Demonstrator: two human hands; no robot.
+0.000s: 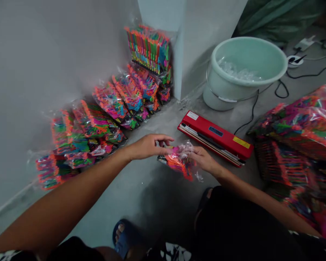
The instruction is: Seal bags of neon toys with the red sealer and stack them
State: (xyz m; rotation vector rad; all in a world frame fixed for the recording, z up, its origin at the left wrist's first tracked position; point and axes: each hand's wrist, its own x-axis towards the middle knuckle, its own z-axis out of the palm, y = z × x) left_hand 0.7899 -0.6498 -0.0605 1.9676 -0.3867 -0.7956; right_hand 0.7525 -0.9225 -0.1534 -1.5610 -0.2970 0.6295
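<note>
A small clear plastic bag of brightly coloured plastic pieces [180, 164], mostly orange and pink, is held above the floor in front of me. My right hand [202, 158] pinches the crumpled upper part of this bag. At its left edge is my left hand [151, 146], the thumb by the bag and the index finger stretched out with a gap between them. Whether the left fingertips press on the plastic is hard to see. Just beyond the right hand, a long red heat sealer [215, 135] lies on the floor, its black cord running back.
Packed bags of colourful pieces [108, 99] line the wall at left, some stacked in the corner. A pale green bucket [228, 92] with clear plastic inside stands behind the sealer. More large bags [301, 134] are piled at right. Cords and a power strip [304, 43] lie farther back.
</note>
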